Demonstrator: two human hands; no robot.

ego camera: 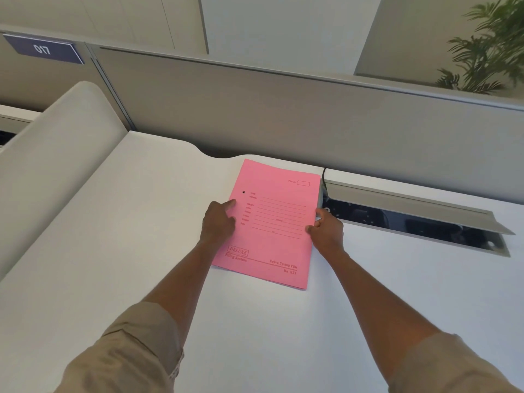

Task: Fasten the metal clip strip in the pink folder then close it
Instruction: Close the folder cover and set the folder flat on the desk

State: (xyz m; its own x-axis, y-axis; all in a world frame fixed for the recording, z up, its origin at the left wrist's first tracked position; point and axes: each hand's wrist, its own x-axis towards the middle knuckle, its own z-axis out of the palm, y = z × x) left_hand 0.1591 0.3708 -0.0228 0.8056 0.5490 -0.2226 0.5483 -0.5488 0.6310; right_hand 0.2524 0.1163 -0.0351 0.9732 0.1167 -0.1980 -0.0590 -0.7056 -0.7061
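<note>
Sleeves (136, 344) of tan cloth come first, rolled at our forearms, which reach out over the white desk (113, 251). Our left hand (218, 222) rests on the spine-side edge of the pink folder (272, 222), forefinger stretched onto the cover and the other fingers curled, pressing rather than gripping. Our right hand (326, 228) meets the opposite, free edge; its thumb and fingertips touch the cover's border, slightly parted, but we cannot tell whether they have pinched the cover or merely rest against it.

Between our two hands the folder lies flat and closed, printed face up, its far corner close to the desk's rear edge. Nothing of the metal clip strip shows; we judge that it sits inside, hidden, or that it is already fastened. A small dark hole (243, 192) marks the cover just beyond our left forefinger.

We expect thin card: light, bendable, easily creased, and apt to slide on the smooth top. Best to hold the spine down with the left and lift at the free edge with the right.

Just past our right hand a cable tray (411, 222) stands with its lid raised; its contents are dark and unclear. A grey partition (283, 109) rises beyond.
</note>
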